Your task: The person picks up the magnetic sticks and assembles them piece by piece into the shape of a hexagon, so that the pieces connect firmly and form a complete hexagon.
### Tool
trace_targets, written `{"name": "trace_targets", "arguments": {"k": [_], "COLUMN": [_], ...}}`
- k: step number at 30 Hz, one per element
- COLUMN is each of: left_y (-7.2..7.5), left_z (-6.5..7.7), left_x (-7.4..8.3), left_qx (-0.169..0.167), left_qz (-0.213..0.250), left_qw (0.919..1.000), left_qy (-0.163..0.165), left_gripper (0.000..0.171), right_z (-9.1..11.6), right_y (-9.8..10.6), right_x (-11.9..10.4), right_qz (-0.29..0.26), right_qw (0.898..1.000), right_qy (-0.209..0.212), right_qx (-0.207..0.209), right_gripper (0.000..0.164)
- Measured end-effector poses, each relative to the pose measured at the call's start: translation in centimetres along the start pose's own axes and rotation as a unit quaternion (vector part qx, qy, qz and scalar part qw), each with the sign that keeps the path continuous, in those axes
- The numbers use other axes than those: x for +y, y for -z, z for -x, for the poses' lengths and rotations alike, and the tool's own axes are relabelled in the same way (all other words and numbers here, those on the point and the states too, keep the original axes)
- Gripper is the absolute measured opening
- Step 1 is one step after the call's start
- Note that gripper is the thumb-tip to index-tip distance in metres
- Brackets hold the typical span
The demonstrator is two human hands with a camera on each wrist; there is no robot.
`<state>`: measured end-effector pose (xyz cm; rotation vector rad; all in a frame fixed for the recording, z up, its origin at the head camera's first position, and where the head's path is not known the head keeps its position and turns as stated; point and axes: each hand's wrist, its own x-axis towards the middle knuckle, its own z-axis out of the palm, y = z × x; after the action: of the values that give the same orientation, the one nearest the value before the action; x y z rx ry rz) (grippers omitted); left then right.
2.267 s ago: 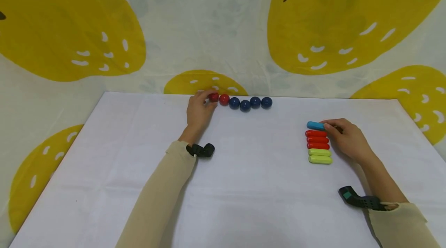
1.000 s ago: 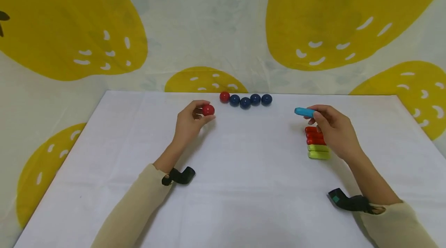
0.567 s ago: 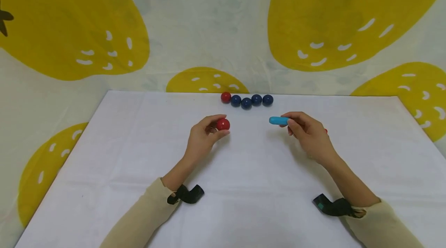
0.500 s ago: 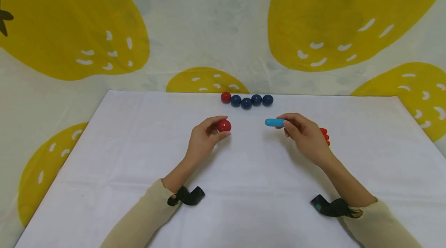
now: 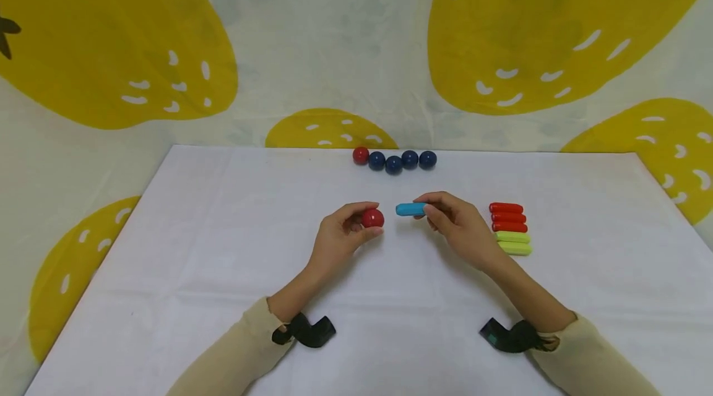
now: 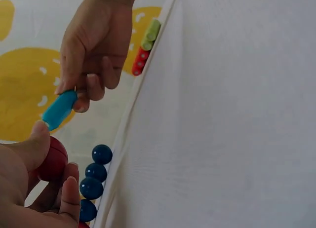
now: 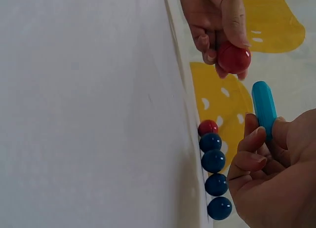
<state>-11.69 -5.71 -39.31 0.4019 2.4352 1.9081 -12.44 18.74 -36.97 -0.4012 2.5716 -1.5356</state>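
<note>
My left hand [image 5: 337,241] pinches a glossy red ball [image 5: 373,218] between thumb and fingers above the middle of the table. Facing it, my right hand [image 5: 459,229] pinches one end of a short blue rod [image 5: 410,209], whose free end points left at the ball. A small gap separates rod and ball in the head view. The right wrist view also shows the red ball [image 7: 234,58] and the blue rod [image 7: 264,109] apart. Both things are held off the white tabletop [image 5: 223,229].
Along the table's far edge sits a row of one red ball [image 5: 361,156] and several dark blue balls [image 5: 393,165]. Right of my right hand lie stacked red rods [image 5: 508,218] and two yellow-green rods [image 5: 514,242]. A fruit-patterned cloth [image 5: 334,43] hangs behind.
The left hand lifted its red ball from the row's left end and the right hand raised the blue rod off the rod stack. Both came toward each other and nearer the person.
</note>
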Motion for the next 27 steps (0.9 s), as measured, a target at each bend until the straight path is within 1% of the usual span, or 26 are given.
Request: {"name": "trace_targets", "arguments": {"k": [5,9,11,13,17,19,24,27], "left_y": [-0.3,-0.4,-0.4,-0.3,-0.2,-0.2,-0.4,-0.3], "left_z": [0.1,0.0,0.0,0.2,0.4,0.4,0.1,0.1], "left_x": [-0.7,-0.7,-0.4,0.6,1.9,1.4,-1.3,-1.8], "left_qx": [-0.004,-0.013,-0.020,-0.025,-0.028,-0.024,-0.023,-0.028], "left_qz": [0.020,0.022,0.012,0.001,-0.021,-0.028,-0.027,-0.025], "left_qw": [0.9998,0.9996,0.9996,0.9996,0.9993,0.9992,0.9993,0.9993], "left_qy": [0.005,0.014,0.016,0.014,0.012,0.015,0.011,-0.003], "left_gripper": [0.041,0.041,0.041,0.040,0.039,0.039,0.041,0.041], "right_z": [-0.1,0.1,0.2,0.2,0.3,0.3,0.3,0.2], "right_y": [-0.6,-0.8,-0.9,-1.1,-1.4,-1.6,-2.0,-2.1], "right_x": [0.3,0.6,0.8,1.0,1.3,1.3,1.4,1.4], "right_qz": [-0.020,-0.010,-0.003,0.000,-0.013,-0.022,-0.037,-0.042], "right_qw": [0.999,0.999,0.999,0.999,0.999,0.998,0.998,0.998], "right_qy": [-0.028,-0.039,-0.041,-0.045,-0.045,-0.042,-0.031,-0.028], "right_qx": [-0.014,-0.014,-0.015,-0.016,-0.025,-0.030,-0.037,-0.038], "right_gripper": [0.026,0.026,0.026,0.026,0.024,0.023,0.022,0.022]}}
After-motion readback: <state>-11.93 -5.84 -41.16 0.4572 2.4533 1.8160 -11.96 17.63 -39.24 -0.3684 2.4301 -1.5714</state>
